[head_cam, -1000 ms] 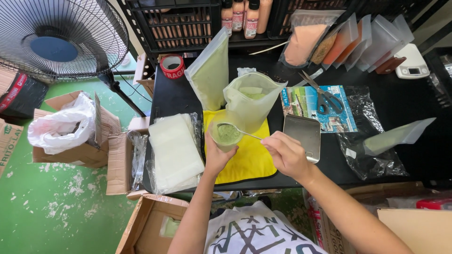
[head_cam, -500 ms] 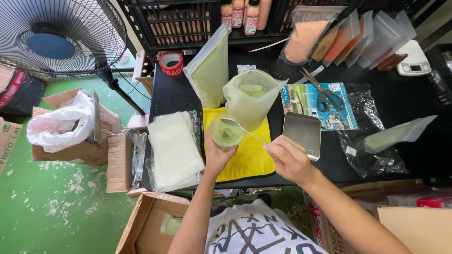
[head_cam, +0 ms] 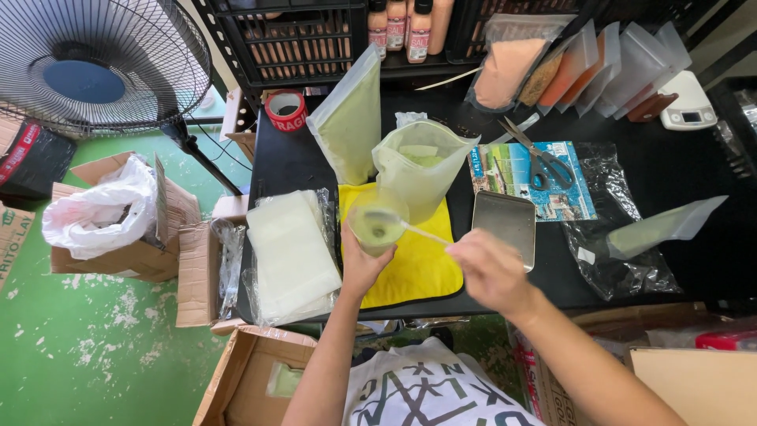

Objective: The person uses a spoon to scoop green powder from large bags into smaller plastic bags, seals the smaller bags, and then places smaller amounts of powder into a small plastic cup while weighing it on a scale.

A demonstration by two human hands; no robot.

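A left hand (head_cam: 364,264) grips a small clear plastic cup (head_cam: 378,221) of pale green powder from below, fingers closed round its base, above a yellow cloth mat (head_cam: 410,272) on the black counter (head_cam: 678,197). The right hand (head_cam: 490,268), pinched shut on a thin clear plastic spoon (head_cam: 418,230), dips its bowl into the cup. Just behind stands an open clear pouch of green powder (head_cam: 422,170), its mouth gaping. A slip of the wrist could tip the cup or flick powder off the mat; a nudge could topple the soft pouch toward the metal tray (head_cam: 506,225) and the scissors (head_cam: 544,162).
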